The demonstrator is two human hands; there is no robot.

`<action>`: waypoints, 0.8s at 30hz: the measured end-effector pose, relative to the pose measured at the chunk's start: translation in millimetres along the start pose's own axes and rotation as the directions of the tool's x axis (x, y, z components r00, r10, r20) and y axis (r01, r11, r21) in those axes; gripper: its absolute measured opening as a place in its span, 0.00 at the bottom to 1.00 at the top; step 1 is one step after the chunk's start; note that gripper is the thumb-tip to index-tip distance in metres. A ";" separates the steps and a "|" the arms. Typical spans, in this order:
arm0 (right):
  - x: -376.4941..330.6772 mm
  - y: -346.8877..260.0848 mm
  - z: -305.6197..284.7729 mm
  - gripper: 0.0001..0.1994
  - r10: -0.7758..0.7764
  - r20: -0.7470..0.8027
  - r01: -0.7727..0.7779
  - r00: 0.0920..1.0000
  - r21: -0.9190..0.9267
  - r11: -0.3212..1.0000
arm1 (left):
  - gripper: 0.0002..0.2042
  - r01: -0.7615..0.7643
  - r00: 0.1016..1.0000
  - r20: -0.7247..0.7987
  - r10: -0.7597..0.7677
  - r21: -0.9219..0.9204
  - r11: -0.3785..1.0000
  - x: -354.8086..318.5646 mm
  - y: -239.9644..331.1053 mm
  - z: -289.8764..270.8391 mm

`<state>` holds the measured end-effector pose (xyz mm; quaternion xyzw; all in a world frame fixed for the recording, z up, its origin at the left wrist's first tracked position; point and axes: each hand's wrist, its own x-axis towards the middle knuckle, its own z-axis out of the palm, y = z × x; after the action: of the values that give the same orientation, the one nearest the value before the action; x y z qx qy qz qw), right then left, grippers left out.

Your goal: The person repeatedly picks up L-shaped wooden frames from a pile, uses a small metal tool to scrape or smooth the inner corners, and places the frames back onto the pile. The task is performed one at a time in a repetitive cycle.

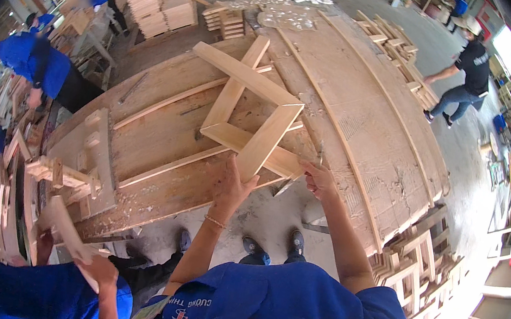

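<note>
Here, a pale, unfinished wooden frame (250, 111) made of four flat planks crossed into a hash shape with a square opening lies tilted on the big rough plank surface (363, 115), its near end lifted off the boards. The left hand (234, 185) presses against the underside of the frame's nearest plank, fingers spread up along the smooth sawn wood; its grip is open and flat rather than wrapped round. A thin bracelet (216, 221) circles that wrist. The right hand (319, 179) is closed on the near right corner of the same frame, fingers curled around the plank end.

The surface is built from wide, worn boards, scuffed and dusty, with three thin curved-looking battens (177, 96) running across it. At its left end sits a small blocky wooden jig (95, 140) of pale offcuts.

A second person's hand (98, 268) at lower left holds a short light wooden stick (68, 229). Three people in blue shirts (40, 66) stand along the left rim, and one person in a black shirt (471, 65) walks at upper right. Stacks of cut timber (159, 7) stand beyond the surface, and finished small frames (415, 262) are piled on the concrete floor at right.
</note>
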<state>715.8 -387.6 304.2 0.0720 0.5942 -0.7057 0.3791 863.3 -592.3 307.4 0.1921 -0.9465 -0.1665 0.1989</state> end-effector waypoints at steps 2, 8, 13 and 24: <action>-7.0 0.5 5.9 0.08 -0.132 -0.035 0.127 0.991 -0.114 0.985 | 0.43 0.012 1.000 0.013 -0.011 -0.101 0.995 4.5 -4.0 -1.1; -71.8 44.1 -45.8 0.12 -0.414 -0.247 0.309 0.876 -0.370 0.876 | 0.24 -0.284 0.952 -0.203 0.231 -0.292 0.913 14.2 55.2 -39.1; -149.9 17.4 -52.8 0.19 -0.223 -0.312 0.130 0.923 -0.291 0.948 | 0.07 -0.095 0.988 0.009 0.152 -0.739 0.667 -19.8 87.7 -31.5; -291.7 42.3 -292.8 0.22 -0.259 -0.698 0.334 0.667 -0.030 0.942 | 0.13 0.225 0.942 0.311 0.123 -0.862 0.455 -38.4 234.5 2.8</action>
<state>844.6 4.9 349.1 0.2519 0.6598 -0.7079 0.0049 824.9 -370.9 384.8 0.0580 -0.7323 -0.6705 0.1034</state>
